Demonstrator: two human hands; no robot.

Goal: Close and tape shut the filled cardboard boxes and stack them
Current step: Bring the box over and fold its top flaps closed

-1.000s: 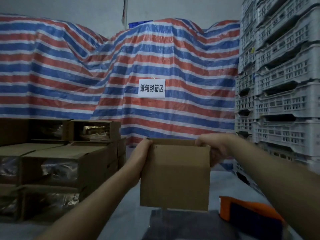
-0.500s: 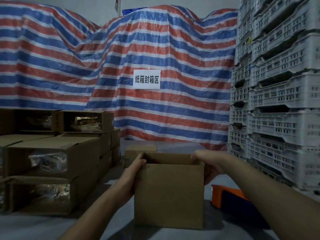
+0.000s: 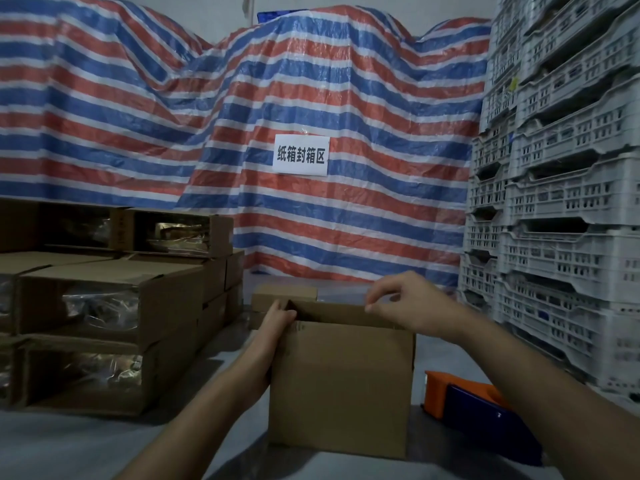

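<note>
An open-topped cardboard box (image 3: 341, 386) stands on the grey surface in front of me. My left hand (image 3: 277, 323) grips its top left corner, fingers hooked over the rim. My right hand (image 3: 401, 301) hovers just above the box's open top near the far rim. Its fingers are loosely curled and hold nothing I can see. The box's contents are hidden. An orange and blue tape dispenser (image 3: 467, 400) lies on the surface to the right of the box, partly behind my right forearm.
Stacked cardboard boxes (image 3: 104, 306) with clear-wrapped contents showing fill the left side. A small closed box (image 3: 284, 296) sits just behind the one I hold. White plastic crates (image 3: 561, 237) tower on the right. A striped tarp (image 3: 242, 98) with a paper sign (image 3: 300, 154) hangs behind.
The box came down from mid-air onto the surface. My right hand let go of the box's right edge and lifted above the open top. My left hand kept its hold.
</note>
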